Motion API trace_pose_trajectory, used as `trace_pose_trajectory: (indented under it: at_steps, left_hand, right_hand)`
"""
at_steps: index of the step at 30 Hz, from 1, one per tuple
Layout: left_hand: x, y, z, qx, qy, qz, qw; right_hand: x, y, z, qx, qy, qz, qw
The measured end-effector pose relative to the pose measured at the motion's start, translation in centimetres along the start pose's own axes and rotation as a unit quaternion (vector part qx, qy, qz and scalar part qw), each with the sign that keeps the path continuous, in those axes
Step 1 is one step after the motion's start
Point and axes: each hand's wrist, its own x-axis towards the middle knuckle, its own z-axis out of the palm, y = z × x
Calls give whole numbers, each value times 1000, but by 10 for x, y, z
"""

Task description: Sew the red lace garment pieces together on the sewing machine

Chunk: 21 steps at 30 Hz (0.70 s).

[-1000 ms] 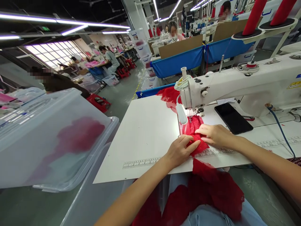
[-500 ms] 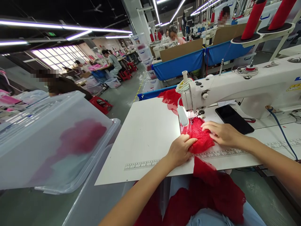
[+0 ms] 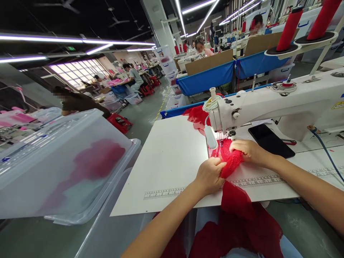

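A piece of red lace fabric [image 3: 231, 163] lies on the white sewing table [image 3: 172, 157] under the needle of a white sewing machine [image 3: 271, 98]. My left hand [image 3: 210, 175] is closed, pinching the near edge of the lace. My right hand [image 3: 247, 150] grips the lace just right of the presser foot, fingers curled over a bunched fold. The lace trails off the table's front edge and hangs down into my lap [image 3: 242, 222]. More red fabric [image 3: 196, 116] lies behind the machine head.
A black phone [image 3: 270, 140] lies on the table to the right of my hands. Translucent plastic bins [image 3: 61, 165] with red cloth stand at the left. Red thread cones [image 3: 288, 25] top the machine stand. Other people work at benches farther back.
My right hand has gone from lying flat on the lace to gripping a bunched fold nearer the needle. My left hand stayed pinching the near edge. The camera view shifted slightly.
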Motion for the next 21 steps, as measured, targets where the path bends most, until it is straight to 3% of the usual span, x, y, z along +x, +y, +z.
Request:
trace_pose_trajectory:
  at_steps: [4,8,11,14,16,18,21]
  left_hand:
    - [3,3,1,31,-16,15,999]
    - [2,3,5,94,-32,-35,994]
    - [2,-7,7,93,1,-42,995]
    - [6,-26,6,8,23,47,999]
    - [10,-40,5,-88,4,96,991]
    - [15,-51,6,-192,-10,90,977]
    - [22,-59,8,-286,-1,25,958]
  right_hand:
    - [2,-2,1,-67,-63,35,995]
    - [2,-5,10,-94,-61,65,992]
    - [0,-5,15,-63,-52,64,995]
    - [-3,-4,16,-47,-53,78,994]
    - [-4,-3,17,-56,-45,79,994]
    - [-4,-2,19,-82,-26,73,994]
    - [-4,0,21,-104,4,88,991]
